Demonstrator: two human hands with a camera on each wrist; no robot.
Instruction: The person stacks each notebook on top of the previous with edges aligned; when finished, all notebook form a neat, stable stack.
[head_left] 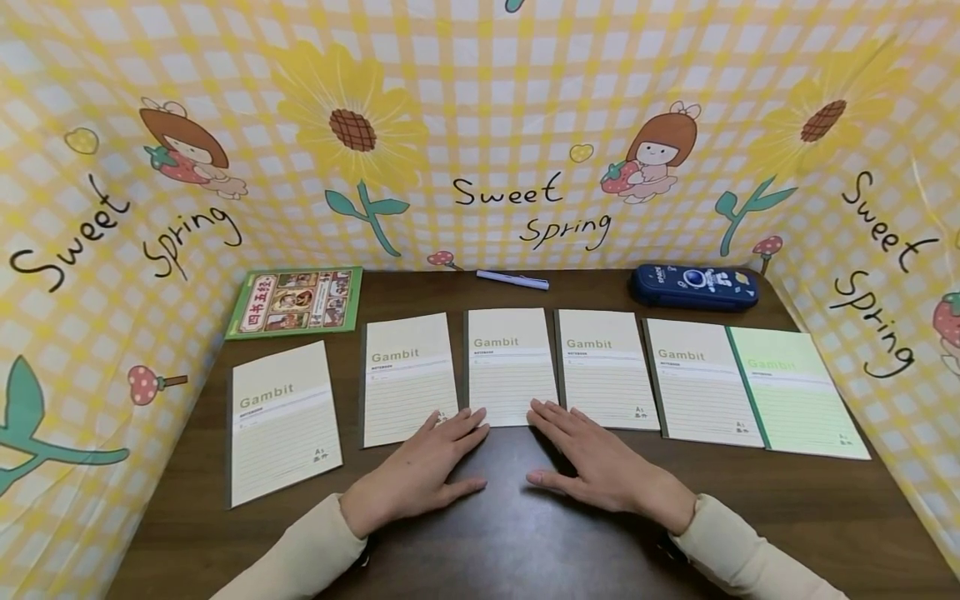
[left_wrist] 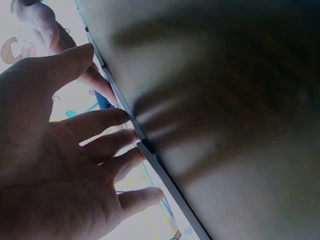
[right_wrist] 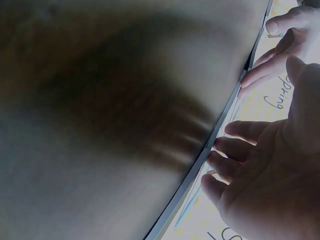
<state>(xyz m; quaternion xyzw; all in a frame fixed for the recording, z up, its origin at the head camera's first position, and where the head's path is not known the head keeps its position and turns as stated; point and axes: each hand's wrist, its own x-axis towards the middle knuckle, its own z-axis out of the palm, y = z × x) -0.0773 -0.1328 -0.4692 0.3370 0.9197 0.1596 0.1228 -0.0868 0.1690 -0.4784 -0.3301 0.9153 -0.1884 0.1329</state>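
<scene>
A dark wooden desk walled in yellow gingham: we rest left hand and right hand flat, slightly apart, fingertips touching the middle notebook. A careless push could skew its neighbours.

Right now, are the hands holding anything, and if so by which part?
Nothing is held. The left hand and right hand lie flat on the table, fingertips at the middle notebook's bottom edge.
</scene>
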